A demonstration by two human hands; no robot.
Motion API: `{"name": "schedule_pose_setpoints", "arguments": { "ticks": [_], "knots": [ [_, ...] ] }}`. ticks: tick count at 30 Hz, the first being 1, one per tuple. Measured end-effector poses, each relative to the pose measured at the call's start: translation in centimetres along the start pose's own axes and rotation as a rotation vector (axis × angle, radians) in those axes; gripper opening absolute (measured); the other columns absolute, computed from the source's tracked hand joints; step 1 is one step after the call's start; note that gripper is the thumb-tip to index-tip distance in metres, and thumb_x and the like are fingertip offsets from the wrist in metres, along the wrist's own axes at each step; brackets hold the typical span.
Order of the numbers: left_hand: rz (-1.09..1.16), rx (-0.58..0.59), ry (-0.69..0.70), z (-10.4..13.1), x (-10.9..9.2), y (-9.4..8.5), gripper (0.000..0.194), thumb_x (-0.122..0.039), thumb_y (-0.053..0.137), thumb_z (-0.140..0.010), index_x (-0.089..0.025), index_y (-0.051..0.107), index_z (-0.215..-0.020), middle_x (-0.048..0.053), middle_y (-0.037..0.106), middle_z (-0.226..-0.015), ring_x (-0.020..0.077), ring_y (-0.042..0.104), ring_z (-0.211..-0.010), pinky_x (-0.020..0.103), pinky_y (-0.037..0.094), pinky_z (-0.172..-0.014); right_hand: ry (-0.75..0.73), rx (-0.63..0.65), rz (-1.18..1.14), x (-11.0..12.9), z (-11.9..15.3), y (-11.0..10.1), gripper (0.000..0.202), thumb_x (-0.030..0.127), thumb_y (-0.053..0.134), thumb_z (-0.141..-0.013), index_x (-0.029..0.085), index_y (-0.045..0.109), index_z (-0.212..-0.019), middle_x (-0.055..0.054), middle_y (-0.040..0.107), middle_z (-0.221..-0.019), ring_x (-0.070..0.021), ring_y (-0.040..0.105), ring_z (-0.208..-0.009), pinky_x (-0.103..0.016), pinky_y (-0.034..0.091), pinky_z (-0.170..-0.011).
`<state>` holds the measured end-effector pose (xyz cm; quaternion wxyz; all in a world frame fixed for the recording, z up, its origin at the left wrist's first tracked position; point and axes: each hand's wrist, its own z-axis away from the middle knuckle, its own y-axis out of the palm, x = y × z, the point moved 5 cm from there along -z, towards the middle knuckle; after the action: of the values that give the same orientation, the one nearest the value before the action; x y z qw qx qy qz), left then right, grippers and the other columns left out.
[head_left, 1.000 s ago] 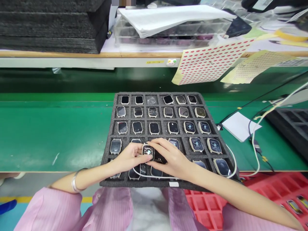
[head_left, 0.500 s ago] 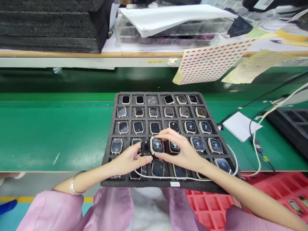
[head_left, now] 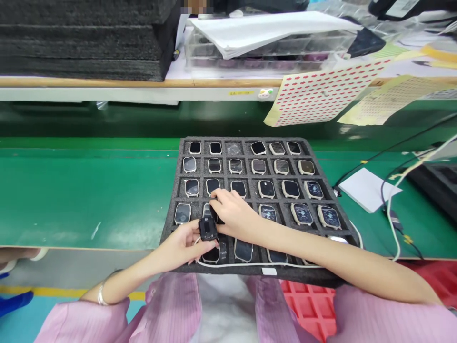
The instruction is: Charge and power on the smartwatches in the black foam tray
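My left hand (head_left: 189, 243) is closed around a small black block-shaped device (head_left: 207, 228) with a white cable (head_left: 250, 265) running from it. Just above it, my right hand (head_left: 237, 214) pinches a dark smartwatch (head_left: 215, 210), seen nearly edge-on and largely covered by the fingers. Both hands are over the front left part of a black foam tray (head_left: 170, 202), whose compartments hold rows of square smartwatches. A few, such as the smartwatch (head_left: 302, 214) right of my right hand, have lit dials; most screens are dark. My right forearm hides part of the front rows.
The tray lies on a green workbench (head_left: 89, 190). A shelf above bears black foam blocks (head_left: 82, 43), clear trays and papers, with sticker sheets (head_left: 324, 93) hanging down. Right of the tray are white paper (head_left: 369, 189) and cables. Red compartment trays (head_left: 307, 305) are below the bench.
My right hand has moved left with the smartwatch and tilted it, so its lit face no longer shows. One watch screen in the third row has gone dark. The view has shifted slightly.
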<state>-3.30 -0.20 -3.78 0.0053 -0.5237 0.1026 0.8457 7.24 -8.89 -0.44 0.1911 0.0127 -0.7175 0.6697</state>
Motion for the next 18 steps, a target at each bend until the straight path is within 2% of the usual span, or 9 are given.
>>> {"name": "schedule_pose_setpoints", "arguments": {
  "ticks": [3, 6, 8, 11, 14, 18],
  "knots": [
    [0.046, -0.002, 0.017, 0.5, -0.2, -0.5, 0.038, -0.035, 0.064, -0.082, -0.015, 0.051, -0.112, 0.007, 0.064, -0.098, 0.0039, 0.046, -0.051, 0.017, 0.036, -0.044, 0.017, -0.06, -0.13, -0.8, -0.2, 0.1, 0.026, 0.026, 0.072, -0.074, 0.011, 0.06, -0.092, -0.016, 0.055, -0.107, -0.0301, 0.054, -0.099, -0.045, 0.045, -0.08],
    [0.116, 0.014, 0.035, 0.5, -0.5, -0.9, 0.038, -0.031, 0.065, -0.081, -0.015, 0.051, -0.112, 0.008, 0.062, -0.104, 0.0028, 0.044, -0.052, 0.016, 0.035, -0.045, 0.053, -0.201, -0.357, -1.7, 0.7, -2.0, 0.027, 0.029, 0.072, -0.075, 0.015, 0.058, -0.095, -0.011, 0.055, -0.109, -0.0246, 0.057, -0.099, -0.041, 0.047, -0.086],
    [0.137, 0.029, 0.04, 0.1, -0.6, -0.9, 0.037, -0.03, 0.067, -0.079, -0.014, 0.052, -0.108, 0.006, 0.062, -0.099, 0.003, 0.043, -0.051, 0.017, 0.034, -0.044, 0.018, -0.249, -0.433, -1.3, 1.5, -3.2, 0.03, 0.027, 0.071, -0.076, 0.017, 0.057, -0.1, -0.01, 0.055, -0.111, -0.023, 0.056, -0.103, -0.038, 0.047, -0.089],
    [0.125, 0.056, 0.053, -0.7, -0.6, -0.5, 0.04, -0.03, 0.072, -0.074, -0.014, 0.053, -0.106, 0.001, 0.058, -0.085, 0.0056, 0.045, -0.055, 0.018, 0.036, -0.047, -0.064, -0.174, -0.358, 0.6, 2.2, -3.3, 0.036, 0.023, 0.072, -0.075, 0.016, 0.056, -0.106, -0.011, 0.056, -0.116, -0.0255, 0.054, -0.107, -0.041, 0.046, -0.089],
    [0.069, 0.015, 0.119, -1.3, -0.7, -0.2, 0.038, -0.03, 0.071, -0.075, -0.014, 0.054, -0.106, -0.001, 0.054, -0.08, 0.0085, 0.05, -0.065, 0.021, 0.042, -0.058, -0.104, -0.129, -0.22, 2.0, 2.5, -2.4, 0.037, 0.022, 0.069, -0.079, 0.013, 0.055, -0.112, -0.012, 0.06, -0.112, -0.0268, 0.056, -0.101, -0.044, 0.047, -0.085],
    [0.022, -0.019, 0.137, -1.5, -0.7, 0.2, 0.031, -0.034, 0.061, -0.083, -0.013, 0.054, -0.105, -0.006, 0.045, -0.062, 0.0059, 0.041, -0.049, 0.018, 0.035, -0.047, -0.106, -0.167, -0.189, 2.0, 2.8, -1.8, 0.035, 0.021, 0.062, -0.085, 0.012, 0.052, -0.117, -0.013, 0.063, -0.11, -0.0258, 0.058, -0.098, -0.042, 0.048, -0.082]
  ]
}}
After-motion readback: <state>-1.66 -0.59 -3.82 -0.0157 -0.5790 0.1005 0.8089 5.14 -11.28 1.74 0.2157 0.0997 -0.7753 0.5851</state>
